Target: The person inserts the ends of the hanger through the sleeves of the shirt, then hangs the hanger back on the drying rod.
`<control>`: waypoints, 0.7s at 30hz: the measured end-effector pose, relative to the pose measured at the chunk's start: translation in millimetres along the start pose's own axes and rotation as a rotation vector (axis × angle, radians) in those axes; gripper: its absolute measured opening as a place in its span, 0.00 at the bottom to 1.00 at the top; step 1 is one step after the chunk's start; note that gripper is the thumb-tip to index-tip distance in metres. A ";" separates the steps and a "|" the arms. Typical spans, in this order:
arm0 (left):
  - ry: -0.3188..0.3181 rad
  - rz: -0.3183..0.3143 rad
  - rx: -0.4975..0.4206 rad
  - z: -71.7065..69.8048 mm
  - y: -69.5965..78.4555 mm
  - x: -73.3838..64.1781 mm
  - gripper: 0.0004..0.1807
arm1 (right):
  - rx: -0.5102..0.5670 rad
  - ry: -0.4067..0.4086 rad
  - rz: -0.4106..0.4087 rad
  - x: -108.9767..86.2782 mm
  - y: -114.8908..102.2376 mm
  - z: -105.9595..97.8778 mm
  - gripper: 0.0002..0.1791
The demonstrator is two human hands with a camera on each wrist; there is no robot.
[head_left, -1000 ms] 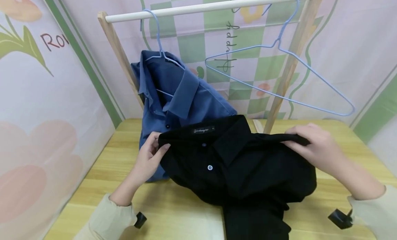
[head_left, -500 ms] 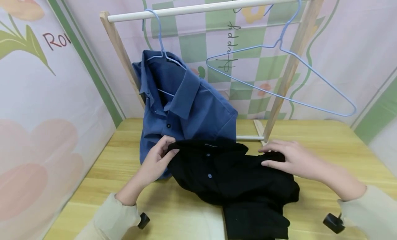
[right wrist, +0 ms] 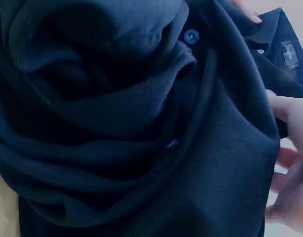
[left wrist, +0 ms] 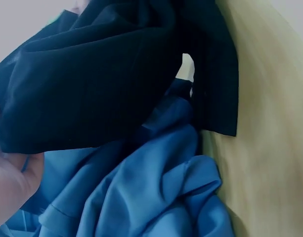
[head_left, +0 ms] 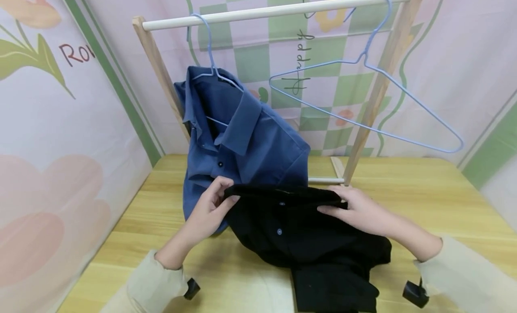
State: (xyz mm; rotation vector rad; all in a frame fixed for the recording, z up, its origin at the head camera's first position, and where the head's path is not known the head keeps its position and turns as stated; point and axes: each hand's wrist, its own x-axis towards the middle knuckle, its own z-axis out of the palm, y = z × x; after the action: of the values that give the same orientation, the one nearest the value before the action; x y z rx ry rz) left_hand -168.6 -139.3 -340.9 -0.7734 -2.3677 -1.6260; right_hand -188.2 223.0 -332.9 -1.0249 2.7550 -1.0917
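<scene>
A black button-up shirt (head_left: 266, 241) is held up by its top edge, its lower part bunched over the table. In the head view, my left hand (head_left: 212, 207) pinches the left end of the collar between thumb and fingers. Toward the collar's right end, my right hand (head_left: 359, 212) grips the cloth, thumb in front and fingers behind. Two buttons show down the front. In the right wrist view, the collar label (right wrist: 289, 53) is visible beyond the right hand. Just behind the black shirt, a blue shirt (head_left: 278, 142) hangs on a light-blue hanger (head_left: 210, 50).
A bare light-blue wire hanger (head_left: 365, 57) hangs at the right of the rack's white rail (head_left: 274, 11). The rack's wooden posts (head_left: 363, 124) stand on the wooden table (head_left: 428, 182). A patterned cloth backdrop (head_left: 250, 61) rises behind.
My right hand let go of the shoulder cloth, moved left and took hold nearer the collar. My left hand shifted slightly right. The collar dropped lower and tilted, hiding its label from the head view.
</scene>
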 end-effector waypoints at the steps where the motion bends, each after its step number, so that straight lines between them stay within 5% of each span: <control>1: 0.001 0.000 0.000 0.0 -1.2 -0.1 0.06 | 0.022 0.028 -0.018 -0.6 0.2 0.0 0.19; 5: -0.022 0.003 -0.042 -0.7 -8.4 0.8 0.06 | 0.085 0.124 -0.071 -3.8 0.6 -2.2 0.17; 10: -0.042 -0.042 -0.080 0.7 -13.6 2.2 0.06 | 0.118 0.199 -0.005 -8.3 -5.5 -6.7 0.14; 16: -0.029 -0.084 -0.056 3.7 -13.5 3.3 0.06 | 0.145 0.317 -0.089 -11.6 -11.5 -6.9 0.15; 21: -0.098 -0.168 -0.005 4.6 -15.7 4.1 0.22 | 0.157 0.357 -0.170 -14.6 -15.2 -7.9 0.17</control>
State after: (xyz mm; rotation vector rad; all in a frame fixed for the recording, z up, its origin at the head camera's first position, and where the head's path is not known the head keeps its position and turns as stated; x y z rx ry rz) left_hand -179.3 -138.2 -353.9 -0.6862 -2.5603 -1.6945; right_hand -169.9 227.9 -320.8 -1.1600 2.8161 -1.6344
